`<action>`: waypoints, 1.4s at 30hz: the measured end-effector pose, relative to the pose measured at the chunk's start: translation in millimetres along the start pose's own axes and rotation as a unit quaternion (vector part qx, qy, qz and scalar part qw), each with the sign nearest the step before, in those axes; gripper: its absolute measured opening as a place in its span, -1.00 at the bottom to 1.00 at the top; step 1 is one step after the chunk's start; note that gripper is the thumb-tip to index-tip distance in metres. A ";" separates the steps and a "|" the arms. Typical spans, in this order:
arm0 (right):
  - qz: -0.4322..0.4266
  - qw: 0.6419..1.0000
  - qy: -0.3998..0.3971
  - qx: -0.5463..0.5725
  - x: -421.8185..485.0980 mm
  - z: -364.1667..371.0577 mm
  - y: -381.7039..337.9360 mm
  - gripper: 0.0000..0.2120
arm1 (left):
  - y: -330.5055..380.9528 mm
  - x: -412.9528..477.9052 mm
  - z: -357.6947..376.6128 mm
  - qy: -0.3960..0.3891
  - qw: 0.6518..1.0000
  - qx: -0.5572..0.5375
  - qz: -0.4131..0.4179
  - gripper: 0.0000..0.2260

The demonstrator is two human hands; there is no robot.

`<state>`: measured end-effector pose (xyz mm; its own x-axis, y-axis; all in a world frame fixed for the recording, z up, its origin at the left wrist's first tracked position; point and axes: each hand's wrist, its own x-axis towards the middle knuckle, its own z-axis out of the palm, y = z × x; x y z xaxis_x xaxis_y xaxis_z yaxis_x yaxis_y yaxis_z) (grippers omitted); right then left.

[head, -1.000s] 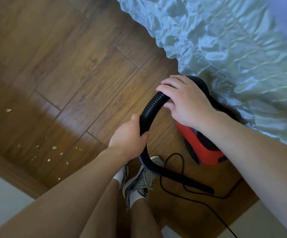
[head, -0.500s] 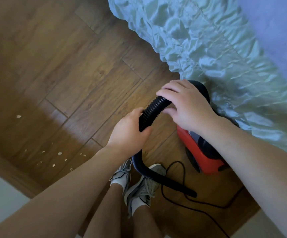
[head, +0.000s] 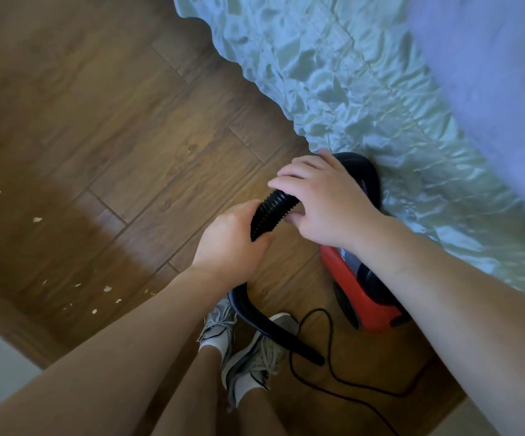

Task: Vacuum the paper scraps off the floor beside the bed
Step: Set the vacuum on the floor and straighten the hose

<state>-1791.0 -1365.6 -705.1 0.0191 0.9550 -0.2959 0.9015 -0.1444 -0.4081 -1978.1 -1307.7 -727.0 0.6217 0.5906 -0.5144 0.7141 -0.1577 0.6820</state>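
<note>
My left hand [head: 229,243] is wrapped round the ribbed black hose [head: 272,212], fingers and thumb curled tight about it; my right hand [head: 327,202] sits just beyond, fingers draped over the hose's upper end and thumb tucked beneath, where it meets the top of the red vacuum cleaner [head: 368,297]. Below my left fist the hose loops down and runs on as a smooth nozzle [head: 286,338] across my shoes [head: 254,350]; its tip points off to my right, beside the black cord [head: 327,382] that trails over the boards.

The paper scraps [head: 107,289] lie the other way, off to my left and well apart from the nozzle tip, strewn loosely from near my left leg out toward the edge of view; my left hand is the nearer one to them, so I judge the nozzle must be swung round across my feet before it can reach them.

The floor [head: 148,152] is brown wood planking, smooth, part in shadow; the cleaner stands on it, touching the crinkled pale bedspread [head: 364,89] that hangs down the bed's side on my right.
</note>
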 end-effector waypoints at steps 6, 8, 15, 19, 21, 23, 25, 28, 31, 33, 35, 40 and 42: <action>-0.013 1.000 -0.013 0.007 15.8 -11.8 -7.5 -0.52 | 8.2 6.3 -20.1 0.023 0.999 -0.014 0.039 -0.76; -0.010 1.000 0.001 0.012 20.6 -12.4 -10.2 -0.55 | 10.8 10.0 -24.4 0.033 0.998 -0.031 0.045 -0.76; 0.034 0.998 0.051 0.016 28.8 -24.7 -5.5 -0.63 | 12.6 4.3 -41.8 0.170 0.985 -0.015 0.014 -0.65; 0.062 0.995 0.073 0.021 32.0 -28.1 -2.7 -0.65 | 13.1 -9.0 -37.3 0.129 0.982 -0.115 -0.076 -0.85; 0.072 0.993 0.086 0.028 33.7 -28.1 -3.4 -0.66 | 15.9 -8.9 -28.8 0.088 0.962 -0.199 -0.165 -0.77; 0.080 0.991 0.102 0.035 33.3 -27.7 -4.3 -0.67 | 20.4 -4.9 -22.6 0.083 0.908 -0.317 -0.260 -0.68; 0.081 0.990 0.115 0.034 31.0 -27.3 -4.4 -0.68 | 25.5 -0.3 -19.9 0.087 0.846 -0.424 -0.311 -0.60; 0.081 0.988 0.124 0.036 25.6 -27.2 -4.3 -0.68 | 32.8 4.6 -17.3 0.096 0.797 -0.496 -0.330 -0.57; 0.084 0.986 0.137 0.048 20.9 -27.2 -5.2 -0.69 | 41.9 9.8 -16.6 0.129 0.765 -0.531 -0.340 -0.66; 0.090 0.983 0.148 0.057 17.6 -27.9 -4.7 -0.70 | 46.0 13.6 -17.9 0.150 0.756 -0.543 -0.334 -0.73; 0.098 0.981 0.156 0.066 14.6 -30.0 -4.0 -0.69 | 46.6 16.4 -19.2 0.170 0.760 -0.546 -0.309 -0.75; 0.099 0.978 0.164 0.078 6.8 -32.3 -7.3 -0.68 | 42.8 17.2 -24.0 0.206 0.752 -0.559 -0.282 -0.76; 0.094 0.980 0.160 0.077 2.8 -30.8 -9.9 -0.68 | 39.8 18.0 -27.0 0.216 0.735 -0.575 -0.286 -0.78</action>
<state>-1786.6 -1353.5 -675.3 0.3352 0.9367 -0.1015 0.7933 -0.3387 -0.5059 -1947.2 -1282.0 -695.1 -0.0124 0.5347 -0.8449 -0.0803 0.8417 0.5339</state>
